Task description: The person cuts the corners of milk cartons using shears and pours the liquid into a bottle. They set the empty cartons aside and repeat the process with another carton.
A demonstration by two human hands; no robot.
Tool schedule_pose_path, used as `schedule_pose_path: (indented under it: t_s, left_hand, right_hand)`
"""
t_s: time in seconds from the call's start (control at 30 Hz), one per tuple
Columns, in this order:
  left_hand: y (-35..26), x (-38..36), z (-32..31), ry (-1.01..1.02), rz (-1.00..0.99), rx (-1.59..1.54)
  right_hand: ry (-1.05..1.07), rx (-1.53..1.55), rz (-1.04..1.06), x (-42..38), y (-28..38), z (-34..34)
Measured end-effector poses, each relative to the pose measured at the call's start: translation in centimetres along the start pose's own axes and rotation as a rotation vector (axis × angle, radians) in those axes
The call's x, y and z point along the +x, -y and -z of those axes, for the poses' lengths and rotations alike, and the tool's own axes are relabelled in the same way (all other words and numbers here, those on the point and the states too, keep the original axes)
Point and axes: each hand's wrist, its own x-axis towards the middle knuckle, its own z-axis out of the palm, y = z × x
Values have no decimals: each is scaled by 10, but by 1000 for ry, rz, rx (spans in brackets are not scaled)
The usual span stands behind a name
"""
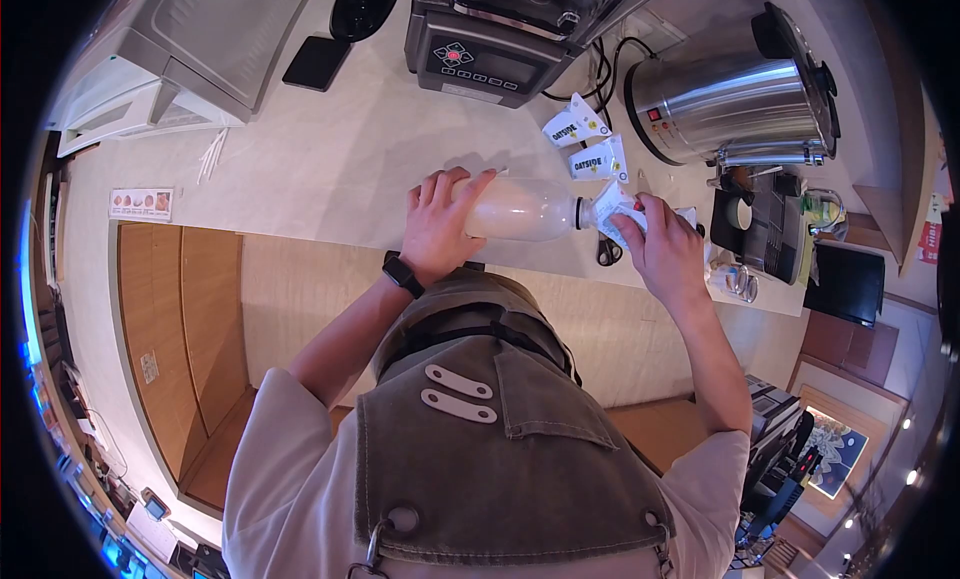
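The bottle (520,209) lies sideways between the hands, above the counter (330,159) — the left hand (438,224) wraps its base, the right hand (660,244) grips a white pouch (618,207) at its neck. Scissors (608,249) lie just below — two Oatside cartons (585,144) stand beyond.

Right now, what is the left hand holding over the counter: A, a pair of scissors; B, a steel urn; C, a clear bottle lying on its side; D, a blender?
C: the left hand grips a clear bottle of pale liquid, held sideways.
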Motion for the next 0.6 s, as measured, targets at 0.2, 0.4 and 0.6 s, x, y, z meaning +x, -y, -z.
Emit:
schedule_pose_path:
  t_s: [0.2, 0.4, 0.6]
  left_hand:
    - [0, 0, 0, 9, 2, -6]
    - [-1, 0, 1, 9, 6, -5]
    - [0, 0, 0, -1, -4, 0]
  right_hand:
    - [14, -14, -6, -1, 0, 0]
    - [-3, -27, 5, 0, -1, -1]
    - [0, -33, -2, 0, -1, -2]
